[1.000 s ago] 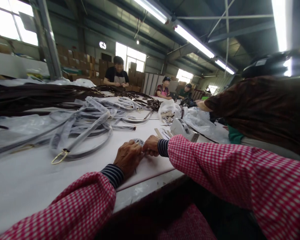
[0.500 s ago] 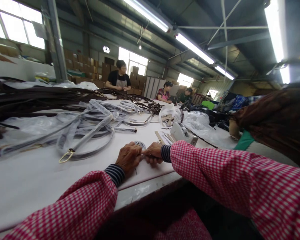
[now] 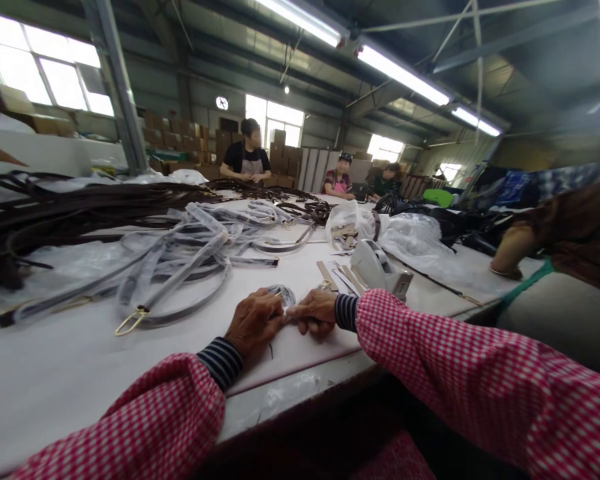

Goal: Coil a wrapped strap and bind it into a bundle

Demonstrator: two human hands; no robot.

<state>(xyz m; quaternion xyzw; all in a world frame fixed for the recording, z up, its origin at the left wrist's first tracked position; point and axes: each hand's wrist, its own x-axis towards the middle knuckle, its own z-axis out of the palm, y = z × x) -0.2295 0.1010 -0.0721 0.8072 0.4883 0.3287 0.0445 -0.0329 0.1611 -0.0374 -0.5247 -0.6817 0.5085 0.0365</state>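
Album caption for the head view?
Left hand and right hand close together on a white table, near plastic-wrapped straps and tape dispenser.

On the table (image 3: pixel 70 380), the coil (image 3: pixel 287 294) lies before the left hand (image 3: pixel 255 320) and right hand (image 3: pixel 317 312), with straps (image 3: pixel 183 272) to its left, the dispenser (image 3: pixel 370 263) to its right, and the bag (image 3: pixel 351 215) behind the dispenser.

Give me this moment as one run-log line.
left hand: at shiny grey round coil | right hand: fingers close to left hand | beyond right hand: white plastic tape dispenser
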